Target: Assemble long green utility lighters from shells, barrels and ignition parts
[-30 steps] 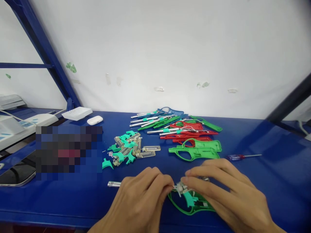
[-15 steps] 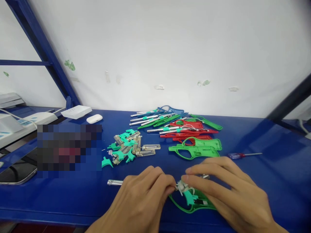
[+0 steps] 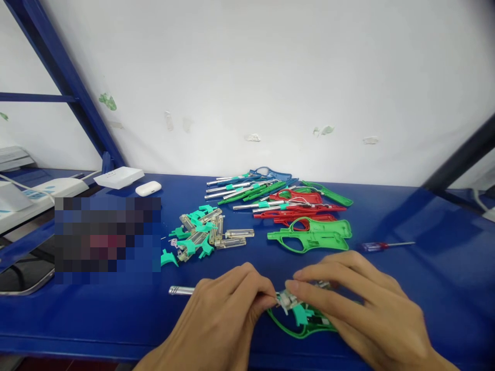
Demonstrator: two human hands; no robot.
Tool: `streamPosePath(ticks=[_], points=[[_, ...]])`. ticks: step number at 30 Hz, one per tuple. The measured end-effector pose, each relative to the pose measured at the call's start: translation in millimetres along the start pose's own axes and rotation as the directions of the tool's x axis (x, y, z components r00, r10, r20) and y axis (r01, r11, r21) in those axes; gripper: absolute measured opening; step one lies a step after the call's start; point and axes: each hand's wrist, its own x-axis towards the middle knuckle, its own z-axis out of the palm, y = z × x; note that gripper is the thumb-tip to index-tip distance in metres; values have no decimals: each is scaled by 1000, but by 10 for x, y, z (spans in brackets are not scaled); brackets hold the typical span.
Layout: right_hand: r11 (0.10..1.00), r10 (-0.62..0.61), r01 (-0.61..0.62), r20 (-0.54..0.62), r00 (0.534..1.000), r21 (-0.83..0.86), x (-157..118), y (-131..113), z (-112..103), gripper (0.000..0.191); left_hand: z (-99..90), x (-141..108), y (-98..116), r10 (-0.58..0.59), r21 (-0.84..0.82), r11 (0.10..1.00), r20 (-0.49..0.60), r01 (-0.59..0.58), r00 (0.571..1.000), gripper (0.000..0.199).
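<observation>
Near the table's front edge lies a green lighter shell [image 3: 303, 330] with a teal trigger [image 3: 300, 314] and a clear-and-white part [image 3: 288, 300] on it. My left hand [image 3: 228, 314] is closed in a pinch at the left end of that part; what is between the fingertips is too small to name. A silver tube [image 3: 181, 291] sticks out to the left from behind this hand. My right hand [image 3: 359, 304] has its fingertips on the clear part, with thumb hidden, and covers the shell's right end.
Behind are a light green shell [image 3: 309, 236], red shells [image 3: 301, 208], blue shells [image 3: 270, 174] and silver tubes. Clear tanks [image 3: 235, 242] and teal triggers [image 3: 207, 250] lie left of them. A screwdriver [image 3: 382, 246] is at right. A white case [image 3: 148, 189] and phone [image 3: 29, 273] are at left.
The view has shifted slightly. My right fingertips have moved a little left over the clear part, and my hands cover slightly more of it. My left hand keeps its pinch.
</observation>
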Motion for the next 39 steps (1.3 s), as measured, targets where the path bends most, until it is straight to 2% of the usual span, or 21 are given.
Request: streamPosePath(ticks=[4,8,11,16,21,23,26,28,34,39], points=[[999,-42,43,49,998,-29,6,27,-3,44,51,-43,9,-29,-95,995,-79,22,996,23],[984,-130,130,6,991,-121,124,9,-20,34,74,-86,60,-118,-214,973,-114,91,987,22],[970,-167,164,-4,986,-181,232,-29,-40,35,73,-66,85,-184,-268,952,-112,149,977,23],[978,-139,142,32,990,-155,263,-37,32,38,76,-38,114,-292,-341,901,-23,267,956,26],[990,63,-63,-10,998,-127,160,-51,155,25,80,-41,157,-377,-435,827,38,355,925,27],[985,-7,10,14,1000,-171,135,-63,138,25,80,-34,158,-412,-487,776,91,401,907,26],[974,-125,137,76,989,-179,124,-76,66,36,85,-26,146,-455,-564,673,195,478,869,26],[979,-128,141,97,987,-148,127,-81,31,39,91,-26,140,-476,-601,616,230,509,849,26],[969,-156,163,55,986,-184,182,-77,46,44,107,-33,134,-520,-696,444,313,564,795,22],[983,-115,121,52,992,-135,156,-79,60,43,100,-32,127,-504,-699,434,335,569,796,26]])
